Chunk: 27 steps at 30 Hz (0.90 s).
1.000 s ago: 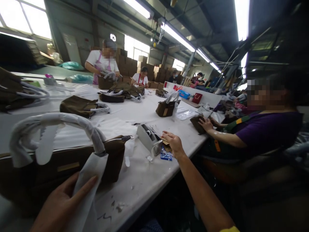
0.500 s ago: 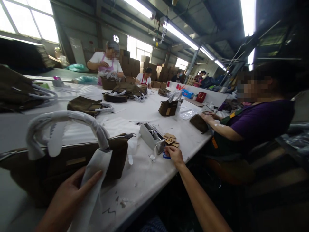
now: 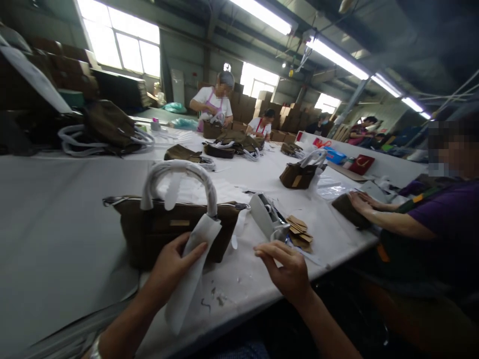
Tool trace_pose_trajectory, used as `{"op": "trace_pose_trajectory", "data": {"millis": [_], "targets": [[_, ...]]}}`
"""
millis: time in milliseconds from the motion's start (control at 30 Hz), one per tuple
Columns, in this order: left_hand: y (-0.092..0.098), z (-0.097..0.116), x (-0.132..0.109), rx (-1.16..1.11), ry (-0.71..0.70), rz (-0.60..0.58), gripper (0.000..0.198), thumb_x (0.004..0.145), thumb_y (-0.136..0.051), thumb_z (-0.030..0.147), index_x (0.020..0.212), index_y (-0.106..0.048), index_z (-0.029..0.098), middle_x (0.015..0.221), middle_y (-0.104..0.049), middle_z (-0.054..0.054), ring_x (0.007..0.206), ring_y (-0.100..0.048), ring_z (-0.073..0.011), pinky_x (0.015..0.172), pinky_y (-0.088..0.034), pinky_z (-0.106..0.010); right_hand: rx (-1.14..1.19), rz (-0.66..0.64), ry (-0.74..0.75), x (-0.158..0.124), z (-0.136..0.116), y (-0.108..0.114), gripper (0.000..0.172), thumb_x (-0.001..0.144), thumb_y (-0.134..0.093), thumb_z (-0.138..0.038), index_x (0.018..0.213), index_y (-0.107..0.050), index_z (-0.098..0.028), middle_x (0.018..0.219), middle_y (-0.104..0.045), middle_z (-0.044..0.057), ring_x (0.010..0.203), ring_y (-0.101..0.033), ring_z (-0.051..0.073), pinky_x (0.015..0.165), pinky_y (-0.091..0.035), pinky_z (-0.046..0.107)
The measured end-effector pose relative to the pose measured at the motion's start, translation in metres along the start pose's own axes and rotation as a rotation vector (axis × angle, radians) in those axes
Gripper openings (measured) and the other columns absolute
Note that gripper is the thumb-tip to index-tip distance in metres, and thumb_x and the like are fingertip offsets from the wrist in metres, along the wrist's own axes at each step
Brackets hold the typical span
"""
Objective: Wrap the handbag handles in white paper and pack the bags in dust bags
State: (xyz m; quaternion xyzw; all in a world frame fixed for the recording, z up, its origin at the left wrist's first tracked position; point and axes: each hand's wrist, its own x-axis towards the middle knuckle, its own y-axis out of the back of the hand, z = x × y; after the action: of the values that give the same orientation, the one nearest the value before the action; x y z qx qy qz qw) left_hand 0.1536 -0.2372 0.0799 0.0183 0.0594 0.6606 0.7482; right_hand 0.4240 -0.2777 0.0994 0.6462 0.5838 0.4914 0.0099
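Observation:
A dark brown handbag (image 3: 134, 229) stands upright in front of me, its arched handle (image 3: 179, 167) wrapped in pale covering. My left hand (image 3: 170, 264) grips a strip of white wrapping paper (image 3: 189, 284) between thumb and fingers; the strip hangs down the bag's front from the handle's right base. To the right, my right hand (image 3: 290, 269) is raised over the table with thumb and fingertips pinched. Whatever is in that pinch is too small to make out. Just beyond it sits a grey tape dispenser (image 3: 264, 217), apart from the fingers.
Brown card tags (image 3: 299, 232) lie beside the dispenser. Another brown handbag (image 3: 297, 174) stands farther back, and more bags (image 3: 108, 127) lie at the far left. At the right, a co-worker in a purple sleeve (image 3: 430, 219) handles a brown bag. The table's front edge (image 3: 262, 309) runs near me.
My right hand has moved from the tape dispenser toward the handbag, fingers still pinched. My left hand keeps its hold on the paper strip. The view has turned left.

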Motion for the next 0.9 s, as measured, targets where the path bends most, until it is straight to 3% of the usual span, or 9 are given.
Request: {"op": "trace_pose_trajectory", "data": {"millis": [133,267,467,567,700,800,900], "targets": [[-0.001,0.001,0.000,0.011,-0.068,0.000,0.039,0.084,-0.071,0.048,0.105,-0.072,0.016,0.099,-0.076,-0.005,0.097,-0.069,-0.0271,0.080,-0.051,-0.028,0.227,-0.076,-0.103,0.034,-0.038,-0.053,0.019,0.092,-0.065,-0.031,0.078,-0.073,-0.021,0.070,-0.071,0.001,0.062,-0.064,0.015,0.062,-0.049,0.026],[0.002,-0.002,0.002,-0.007,-0.091,-0.009,0.039,0.083,-0.072,0.046,0.106,-0.072,0.015,0.100,-0.076,-0.006,0.097,-0.068,-0.0275,0.080,-0.051,-0.029,0.267,-0.097,-0.365,0.059,-0.044,-0.086,0.032,0.089,-0.065,-0.041,0.067,-0.070,-0.018,0.059,-0.067,0.001,0.053,-0.059,0.014,0.054,-0.044,0.024],[0.006,-0.007,-0.001,-0.195,-0.031,-0.116,0.041,0.083,-0.075,0.044,0.113,-0.072,0.016,0.104,-0.075,-0.007,0.101,-0.067,-0.0264,0.084,-0.050,-0.028,0.300,-0.220,-0.580,0.073,-0.030,-0.085,0.041,0.080,-0.071,-0.052,0.058,-0.065,-0.018,0.048,-0.061,0.002,0.040,-0.055,0.013,0.041,-0.037,0.023],[0.005,-0.009,-0.003,-0.332,0.043,-0.143,0.045,0.081,-0.078,0.046,0.113,-0.071,0.015,0.092,-0.074,-0.006,0.082,-0.066,-0.0197,0.070,-0.048,-0.023,0.400,-0.295,-0.668,0.069,-0.020,-0.087,0.057,0.071,-0.072,-0.070,0.052,-0.062,-0.017,0.044,-0.058,0.003,0.036,-0.051,0.012,0.036,-0.033,0.023],[0.001,-0.007,-0.005,-0.487,0.140,-0.203,0.043,0.075,-0.083,0.046,0.099,-0.073,0.012,0.078,-0.069,-0.004,0.065,-0.058,-0.0120,0.058,-0.043,-0.018,0.657,-0.393,-0.762,0.050,-0.005,-0.107,0.080,0.060,-0.052,-0.096,0.057,-0.061,-0.016,0.049,-0.059,0.005,0.037,-0.048,0.011,0.037,-0.037,0.024],[-0.001,-0.002,-0.005,-0.581,0.191,-0.212,0.039,0.072,-0.086,0.045,0.087,-0.072,0.012,0.074,-0.068,-0.003,0.063,-0.058,-0.0108,0.058,-0.044,-0.017,0.787,-0.361,-0.780,0.035,-0.002,-0.121,0.082,0.062,-0.052,-0.095,0.058,-0.061,-0.014,0.051,-0.057,0.004,0.038,-0.045,0.009,0.038,-0.035,0.022],[-0.003,-0.001,-0.004,-0.587,0.228,-0.187,0.039,0.071,-0.087,0.043,0.090,-0.072,0.012,0.075,-0.069,-0.004,0.063,-0.059,-0.0105,0.057,-0.046,-0.017,0.821,-0.180,-0.760,0.028,-0.008,-0.119,0.068,0.074,-0.063,-0.080,0.070,-0.068,-0.013,0.059,-0.063,0.004,0.046,-0.050,0.009,0.044,-0.040,0.022]]}}
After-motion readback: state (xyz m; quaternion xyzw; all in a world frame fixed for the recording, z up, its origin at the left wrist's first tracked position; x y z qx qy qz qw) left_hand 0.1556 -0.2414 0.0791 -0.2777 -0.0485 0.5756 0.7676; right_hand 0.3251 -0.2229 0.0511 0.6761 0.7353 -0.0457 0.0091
